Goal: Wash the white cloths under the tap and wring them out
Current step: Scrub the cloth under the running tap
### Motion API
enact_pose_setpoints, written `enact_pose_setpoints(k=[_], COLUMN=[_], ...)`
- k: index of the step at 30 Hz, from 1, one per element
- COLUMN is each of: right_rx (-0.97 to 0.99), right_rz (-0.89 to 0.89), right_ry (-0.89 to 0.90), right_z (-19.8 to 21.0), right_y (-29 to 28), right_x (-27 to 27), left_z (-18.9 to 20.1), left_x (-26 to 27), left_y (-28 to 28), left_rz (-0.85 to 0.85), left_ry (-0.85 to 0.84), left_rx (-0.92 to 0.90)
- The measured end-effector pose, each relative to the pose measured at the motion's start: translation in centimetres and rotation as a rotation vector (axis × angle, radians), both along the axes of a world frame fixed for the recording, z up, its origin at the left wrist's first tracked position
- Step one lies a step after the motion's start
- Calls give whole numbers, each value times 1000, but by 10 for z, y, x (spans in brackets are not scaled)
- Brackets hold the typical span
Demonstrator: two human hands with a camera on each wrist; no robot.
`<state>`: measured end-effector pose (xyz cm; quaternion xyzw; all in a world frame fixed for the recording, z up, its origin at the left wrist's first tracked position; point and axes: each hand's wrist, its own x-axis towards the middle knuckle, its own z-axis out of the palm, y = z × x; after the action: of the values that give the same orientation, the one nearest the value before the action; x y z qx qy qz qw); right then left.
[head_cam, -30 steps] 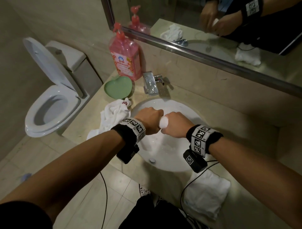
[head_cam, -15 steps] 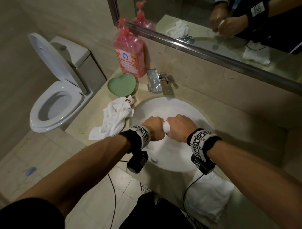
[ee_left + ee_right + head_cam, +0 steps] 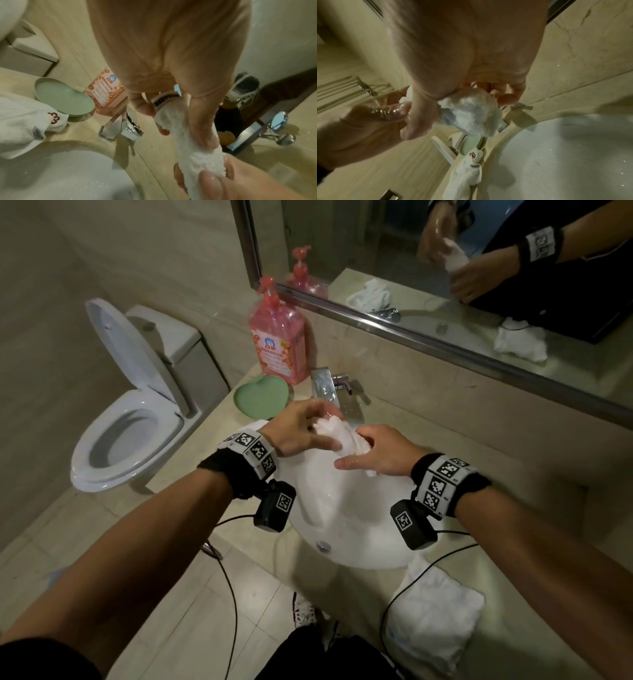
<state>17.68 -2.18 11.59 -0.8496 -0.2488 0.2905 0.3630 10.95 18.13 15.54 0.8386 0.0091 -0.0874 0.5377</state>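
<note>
Both hands hold one twisted white cloth (image 3: 342,436) above the far part of the white basin (image 3: 346,529), just in front of the tap (image 3: 323,386); the left hand (image 3: 298,429) has its fingers (image 3: 145,106) curled round the far end, pinching it against the thumb, and the right hand (image 3: 376,453) grips the near end in its palm, though its forefinger sticks out straight in the head view; the cloth looks compact and rope-like between them, so I judge the wringing of this piece to be under way or close to done; no water can be seen running from the tap. A second cloth (image 3: 435,614) lies folded on the worktop (image 3: 513,542) near the right edge of the basin, and a third cloth with a red mark (image 3: 25,121) lies crumpled on the left, beside the green heart-shaped dish (image 3: 262,398) and the pink soap bottle (image 3: 279,340); whether either is washed already cannot be told, so at least one cloth, perhaps two, likely remains to be rinsed and wrung.
</note>
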Motion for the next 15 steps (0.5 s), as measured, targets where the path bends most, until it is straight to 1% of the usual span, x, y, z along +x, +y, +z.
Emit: enact_pose_setpoints(k=[2,5,8,10,12,15], right_rx=[78,161,222,218,224,190], right_rz=[3,-13,-71,-101,-125,-120], right_ry=[65,141,159,113,55,-75], right_z=[7,18,26,30,28,26], right_y=[-3,-3,1,3,5,8], right_x=[-2,-10,-21,-29,-35,-38], left_z=[6,10,10,9,9,6], left_x=[-4,-9,-16,-20,-23,-27], left_y=[-1,-6,-15,-21,-25,-22], left_rz=[109,235,268,252,250,248], left_ry=[-8,96,241,251,229,199], left_rx=[-75,-201,-489,-585,-600,-496])
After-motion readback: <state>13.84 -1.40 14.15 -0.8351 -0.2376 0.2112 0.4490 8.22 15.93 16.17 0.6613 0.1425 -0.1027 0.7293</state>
